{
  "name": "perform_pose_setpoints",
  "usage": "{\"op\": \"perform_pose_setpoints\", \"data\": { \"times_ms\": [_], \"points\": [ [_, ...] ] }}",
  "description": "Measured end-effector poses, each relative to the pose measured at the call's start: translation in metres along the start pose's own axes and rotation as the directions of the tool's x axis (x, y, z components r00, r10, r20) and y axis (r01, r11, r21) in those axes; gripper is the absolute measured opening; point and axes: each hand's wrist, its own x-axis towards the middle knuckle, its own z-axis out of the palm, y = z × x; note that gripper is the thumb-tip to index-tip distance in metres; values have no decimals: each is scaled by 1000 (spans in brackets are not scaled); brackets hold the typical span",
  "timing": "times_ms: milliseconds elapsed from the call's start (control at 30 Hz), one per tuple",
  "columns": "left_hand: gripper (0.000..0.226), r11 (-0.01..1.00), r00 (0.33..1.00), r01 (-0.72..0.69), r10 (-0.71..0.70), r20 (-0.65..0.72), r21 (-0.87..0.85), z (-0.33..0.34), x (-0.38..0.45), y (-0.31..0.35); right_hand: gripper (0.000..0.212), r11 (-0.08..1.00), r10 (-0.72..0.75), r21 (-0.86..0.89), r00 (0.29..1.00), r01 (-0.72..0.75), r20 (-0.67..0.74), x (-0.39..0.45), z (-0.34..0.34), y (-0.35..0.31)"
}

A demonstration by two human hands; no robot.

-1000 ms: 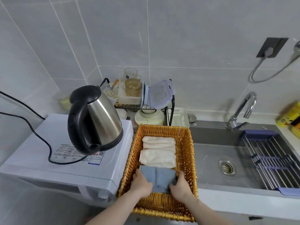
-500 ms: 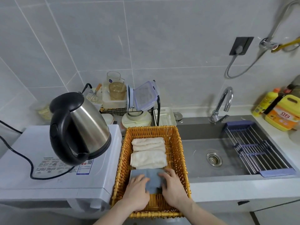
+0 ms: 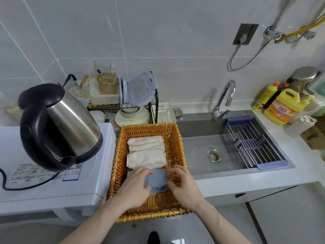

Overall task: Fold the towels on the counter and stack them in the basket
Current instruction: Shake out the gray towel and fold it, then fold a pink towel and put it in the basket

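Right now both hands are inside the wicker basket [image 3: 177, 143] w/ a folded grey-blue towel [image 3: 157, 180] between them, at the basket's near end. Left hand [image 3: 134, 186] lies over the towel's left part – fingers bent across its top edge, thumb at the lower edge, gripping it. Right hand [image 3: 184, 186] pinches the towel's right edge, fingertips curled onto the cloth. Two cream towels sit folded further back in the basket – the near one [image 3: 146, 159] touching the grey-blue towel, the far one [image 3: 145, 142] just behind it. Basket sits between a white appliance [image 3: 52, 187], which carries a steel kettle [image 3: 58, 127], & the sink [image 3: 228, 147] set in the white worktop [image 3: 246, 184].
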Motion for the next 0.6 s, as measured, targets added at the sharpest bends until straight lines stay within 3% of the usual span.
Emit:
{"op": "perform_pose_setpoints", "data": {
  "times_ms": [233,600],
  "points": [
    [40,971,970,-237,234,-74,-39,-12,3,90,37,992,50,126,965,-18,-256,-62,-82,10],
    [39,811,810,-586,586,13,-4,69,-21,276,39,958,238,271,774,-89,-587,-249,-211,81]
  ]
}}
